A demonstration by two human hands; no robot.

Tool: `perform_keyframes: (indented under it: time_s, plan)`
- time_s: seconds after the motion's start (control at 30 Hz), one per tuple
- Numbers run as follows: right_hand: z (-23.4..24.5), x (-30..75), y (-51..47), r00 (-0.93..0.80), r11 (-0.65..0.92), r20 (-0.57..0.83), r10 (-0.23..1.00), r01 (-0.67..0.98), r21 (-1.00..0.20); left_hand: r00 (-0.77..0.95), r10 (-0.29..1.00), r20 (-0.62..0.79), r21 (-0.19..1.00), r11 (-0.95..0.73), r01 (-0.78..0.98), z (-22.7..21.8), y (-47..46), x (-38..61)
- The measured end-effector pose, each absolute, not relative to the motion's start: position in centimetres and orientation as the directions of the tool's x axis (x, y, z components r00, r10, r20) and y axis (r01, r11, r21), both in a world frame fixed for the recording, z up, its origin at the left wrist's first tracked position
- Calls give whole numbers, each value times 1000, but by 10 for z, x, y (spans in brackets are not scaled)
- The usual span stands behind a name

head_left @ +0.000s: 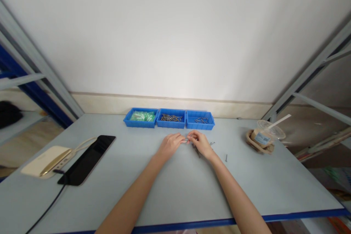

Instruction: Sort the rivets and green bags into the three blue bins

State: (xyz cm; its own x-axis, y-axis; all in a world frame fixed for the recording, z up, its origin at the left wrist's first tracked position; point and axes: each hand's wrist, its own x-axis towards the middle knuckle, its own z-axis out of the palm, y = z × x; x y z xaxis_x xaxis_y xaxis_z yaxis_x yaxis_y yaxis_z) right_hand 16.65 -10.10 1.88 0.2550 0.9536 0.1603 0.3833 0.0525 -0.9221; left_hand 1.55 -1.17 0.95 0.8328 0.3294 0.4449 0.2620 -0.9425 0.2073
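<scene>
My left hand [170,144] and my right hand [201,142] meet at the middle of the grey table [175,190], fingers pinched together on a small metal piece, likely a screw [187,140], held between them. A few loose screws [211,143] lie on the table beside and under my right hand, and one more screw [226,158] lies further right. Behind the hands stand three blue trays in a row: the left tray [140,117] holds green plastic pieces, the middle tray [171,118] holds several dark screws, the right tray [200,120] holds a few screws.
A black phone [87,159] and a cream power bank [45,161] with a cable lie at the left. A lidded drink cup with a straw [264,135] stands in a cardboard holder at the right. Metal shelf frames flank the table; a white wall is behind.
</scene>
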Motion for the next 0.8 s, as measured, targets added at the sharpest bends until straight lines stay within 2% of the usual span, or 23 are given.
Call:
perform_keyframes:
  time_s: [0.2,0.37,0.47,0.6,0.8]
  plan:
    - [25,165,-107,167,145,274,947,539,-830,827,373,420,239,-925,296,10,-13,14]
    - [27,165,-110,198,93,294,935,663,-743,815,407,413,329,-901,284,9,-13,15]
    - [26,165,-111,205,62,266,942,674,-737,813,418,404,364,-889,276,9,-14,16]
    - [26,166,-110,209,55,243,947,641,-765,838,403,369,349,-895,277,11,-15,16]
    - [26,167,-111,157,123,289,944,647,-753,810,488,325,343,-859,380,16,-16,15]
